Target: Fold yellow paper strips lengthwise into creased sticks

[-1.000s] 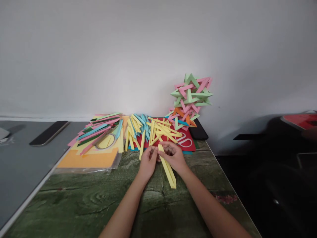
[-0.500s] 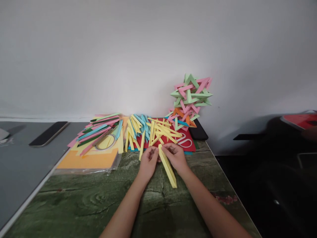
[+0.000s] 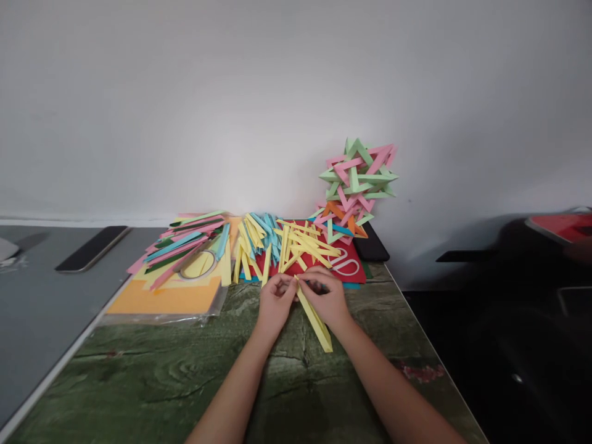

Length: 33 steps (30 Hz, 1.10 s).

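Observation:
A long folded yellow paper strip (image 3: pixel 316 322) slants down toward me over the green wood-patterned table (image 3: pixel 176 376). Its far end is pinched between the fingertips of my left hand (image 3: pixel 276 301) and my right hand (image 3: pixel 329 297), which meet there. Just beyond my hands lies a loose pile of folded yellow strips (image 3: pixel 308 242) on red paper (image 3: pixel 356 271). Blue folded strips (image 3: pixel 271 231) lie to the left of that pile, mixed with more yellow ones.
Pink, green and blue strips (image 3: pixel 185 243) lie on orange paper (image 3: pixel 166 297) in a plastic sleeve. Pink and green paper star models (image 3: pixel 358 176) stand at the wall. A phone (image 3: pixel 372 243) lies beside them, another phone (image 3: pixel 92 250) at the left.
The fingertips have closed in on the strip's far end, and my right hand's fingers have shifted slightly. The strip's near end has moved very slightly right.

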{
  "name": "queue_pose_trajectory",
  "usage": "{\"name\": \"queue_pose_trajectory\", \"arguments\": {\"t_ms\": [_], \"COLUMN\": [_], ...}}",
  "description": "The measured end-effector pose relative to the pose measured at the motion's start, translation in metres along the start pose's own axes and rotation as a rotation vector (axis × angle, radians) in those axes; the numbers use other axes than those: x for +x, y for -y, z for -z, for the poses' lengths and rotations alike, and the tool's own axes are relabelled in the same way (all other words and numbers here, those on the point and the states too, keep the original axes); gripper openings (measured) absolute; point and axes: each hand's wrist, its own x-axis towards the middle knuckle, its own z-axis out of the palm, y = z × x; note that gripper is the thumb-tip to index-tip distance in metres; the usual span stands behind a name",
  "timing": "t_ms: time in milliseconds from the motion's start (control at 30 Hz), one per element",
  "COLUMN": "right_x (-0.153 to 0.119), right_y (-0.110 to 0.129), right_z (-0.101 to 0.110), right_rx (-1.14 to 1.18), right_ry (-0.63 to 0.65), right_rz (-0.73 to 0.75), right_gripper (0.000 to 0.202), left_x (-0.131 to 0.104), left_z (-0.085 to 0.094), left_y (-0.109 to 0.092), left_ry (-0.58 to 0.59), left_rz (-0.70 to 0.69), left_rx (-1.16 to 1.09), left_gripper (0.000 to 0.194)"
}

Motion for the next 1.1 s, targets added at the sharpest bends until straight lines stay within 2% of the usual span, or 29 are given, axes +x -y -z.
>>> {"name": "queue_pose_trajectory", "arguments": {"t_ms": [367,467,600,733,1000,1100], "right_x": [-0.005,-0.004,0.0,0.001,0.0,-0.001], "right_y": [0.003,0.004,-0.002,-0.012,-0.012,-0.011], "right_z": [-0.001,-0.001,0.001,0.001,-0.001,-0.001], "right_rx": [-0.075,-0.05,0.054,0.125,0.126,0.126], "right_ry": [0.04,0.041,-0.027,0.034,0.101,0.115], "right_rz": [0.006,-0.008,-0.156,-0.268,-0.254,-0.238], "right_gripper": [0.016,0.015,0.014,0.018,0.019,0.019], "left_x": [0.001,0.001,0.001,0.001,0.002,0.002], "left_z": [0.002,0.002,0.001,0.0,0.001,0.002], "left_y": [0.002,0.0,0.0,0.0,0.003,0.003], "left_ry": [-0.049,-0.028,0.001,0.016,0.014,-0.022], "left_rz": [0.039,0.049,0.052,0.031,0.034,0.025], "left_rx": [-0.006,-0.002,0.024,0.042,0.02,0.008], "left_gripper": [0.023,0.023,0.025,0.025,0.025,0.024]}}
